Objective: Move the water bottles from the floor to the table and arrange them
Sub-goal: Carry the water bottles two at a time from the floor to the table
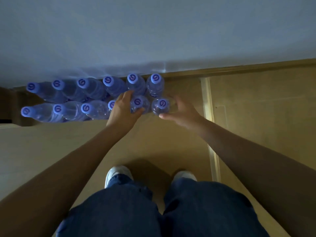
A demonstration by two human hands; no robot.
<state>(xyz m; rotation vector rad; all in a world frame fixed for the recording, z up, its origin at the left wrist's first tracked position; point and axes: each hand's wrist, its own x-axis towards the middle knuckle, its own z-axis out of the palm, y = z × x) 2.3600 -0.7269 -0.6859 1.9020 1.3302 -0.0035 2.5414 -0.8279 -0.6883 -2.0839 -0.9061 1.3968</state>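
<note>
The knees (pixel 153 207), in dark jeans, fill the foreground, with two white shoes (pixel 118 173) on the tan floor (pixel 153 144) just beyond. Both bare arms reach forward from here to the bottles (pixel 95 98).

The bottles stand upright in two rows of six against the wall (pixel 153 31), caps up, long axes vertical. They are touching or nearly touching one another. No table is in view. No pack wrap, crate or other container can be confirmed around them; the light is too dim to tell.

Left hand (pixel 123 108): fingers curled round the fifth front bottle (pixel 139 104), thumb on its near side, fingers reaching between it and the back row. The hand covers most of the fourth front bottle (pixel 112 104).

Right hand (pixel 179 112): fingers curved round the end bottle (pixel 160 106), the rightmost in the front row, thumb on its near side. Firm contact cannot be confirmed.

Each target bottle lies directly ahead of and below its hand. The lift path is straight up along the bottle axis. Judged step: first pick-up, none yet moved. Risk: neighbouring bottles may tip when the gripped pair clears them.
</note>
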